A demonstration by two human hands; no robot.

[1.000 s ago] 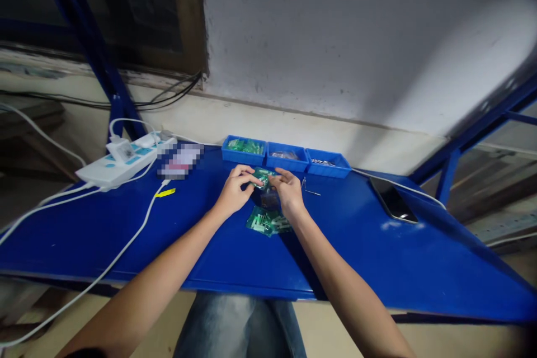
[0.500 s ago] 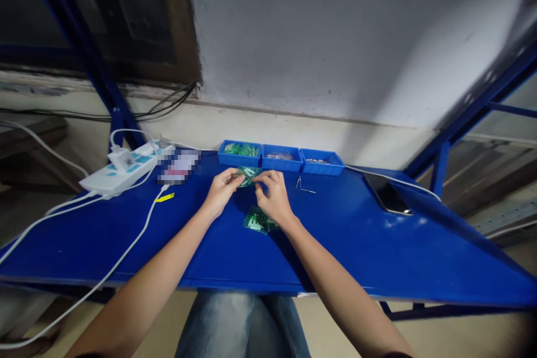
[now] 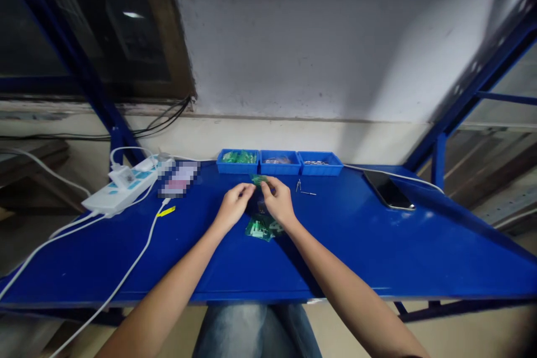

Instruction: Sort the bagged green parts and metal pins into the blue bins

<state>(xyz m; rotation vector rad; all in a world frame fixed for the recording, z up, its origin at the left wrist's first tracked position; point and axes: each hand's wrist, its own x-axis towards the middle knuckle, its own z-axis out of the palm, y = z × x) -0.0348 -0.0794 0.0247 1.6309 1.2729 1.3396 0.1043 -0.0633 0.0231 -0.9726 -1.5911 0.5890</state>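
My left hand (image 3: pixel 234 205) and my right hand (image 3: pixel 277 199) meet over the middle of the blue table (image 3: pixel 377 246). My right hand's fingers pinch a small green circuit board (image 3: pixel 259 179), lifted a little above the table. My left hand's fingers are curled close beside it; whether they touch the board I cannot tell. Just in front of my hands lies a small pile of green boards (image 3: pixel 260 228) on the table.
Three blue bins (image 3: pixel 277 162) stand in a row at the table's back edge. A white power strip (image 3: pixel 126 183) with white cables lies at the left, a dark phone (image 3: pixel 389 190) at the right. Small metal pins (image 3: pixel 302 188) lie near the bins.
The view has tilted so that the table sits lower in the picture. The green board has passed mostly into my right hand's pinch, and my left hand's fingers have drawn back slightly.
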